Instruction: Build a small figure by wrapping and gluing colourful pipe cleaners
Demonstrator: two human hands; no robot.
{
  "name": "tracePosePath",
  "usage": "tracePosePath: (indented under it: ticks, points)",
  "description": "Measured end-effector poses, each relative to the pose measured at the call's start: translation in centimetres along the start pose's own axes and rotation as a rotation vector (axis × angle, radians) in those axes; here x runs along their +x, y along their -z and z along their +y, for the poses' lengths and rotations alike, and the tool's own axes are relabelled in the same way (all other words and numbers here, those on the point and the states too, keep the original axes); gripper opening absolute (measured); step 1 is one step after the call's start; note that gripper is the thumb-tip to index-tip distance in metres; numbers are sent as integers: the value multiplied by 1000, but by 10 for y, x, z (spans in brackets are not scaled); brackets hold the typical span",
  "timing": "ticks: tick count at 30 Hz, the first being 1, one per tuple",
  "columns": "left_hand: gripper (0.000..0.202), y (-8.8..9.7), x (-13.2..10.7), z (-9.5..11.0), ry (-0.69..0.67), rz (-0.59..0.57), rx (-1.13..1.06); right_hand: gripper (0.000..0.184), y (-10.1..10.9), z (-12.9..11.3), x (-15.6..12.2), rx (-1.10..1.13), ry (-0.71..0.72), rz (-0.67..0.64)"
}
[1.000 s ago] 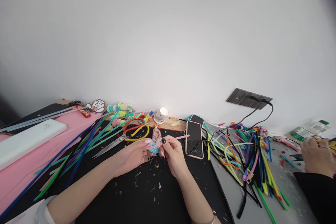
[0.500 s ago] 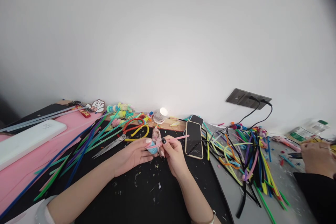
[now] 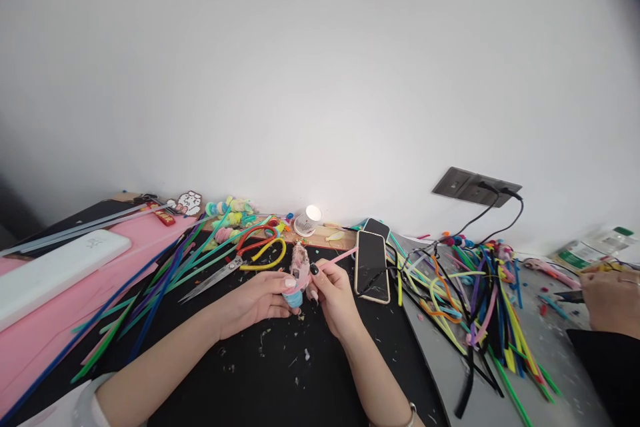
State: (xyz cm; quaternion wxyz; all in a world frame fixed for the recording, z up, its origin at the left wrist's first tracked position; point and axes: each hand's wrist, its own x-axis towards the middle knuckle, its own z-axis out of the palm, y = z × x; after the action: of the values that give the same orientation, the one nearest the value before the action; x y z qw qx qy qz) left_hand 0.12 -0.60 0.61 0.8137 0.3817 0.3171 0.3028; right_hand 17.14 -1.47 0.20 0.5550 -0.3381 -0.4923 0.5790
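Observation:
My left hand (image 3: 253, 301) is closed around a small pink-and-blue pipe-cleaner figure (image 3: 294, 298), its thumb pressed on the figure's side. In my right hand (image 3: 338, 299) a pink pipe cleaner (image 3: 346, 255) is pinched between thumb and fingers. One end of it sticks out to the upper right, and the other runs toward the figure. Part of the figure is hidden behind my fingers. Red-handled scissors (image 3: 213, 278) lie left of the figure, partly open. A yellow bent pipe cleaner (image 3: 257, 267) rests beside their handles.
A paper cup (image 3: 307, 220) stands by the wall, and a phone (image 3: 372, 267) lies right of my hands. Pipe cleaners (image 3: 165, 280) spread at left near a white case (image 3: 65, 273). At right lies a bundle of pipe cleaners (image 3: 505, 320), beyond it a co-worker's hand (image 3: 610, 300) with a dark-bladed tool.
The pink strand that lay across the blue part now sits higher around the figure, showing more blue below. The strand's free end sticks out less. The view has shifted slightly.

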Motion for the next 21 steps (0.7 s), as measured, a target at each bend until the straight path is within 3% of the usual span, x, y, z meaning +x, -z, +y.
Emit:
tracePosePath:
  ticks: [13,21]
  points:
    - [26,-3,-3,1,49,-75,56,32,-5,-3,-1,-6,-60,4]
    - [33,4,3,-4,-7,-48,-65,30,-4,-2,0,41,-56,63]
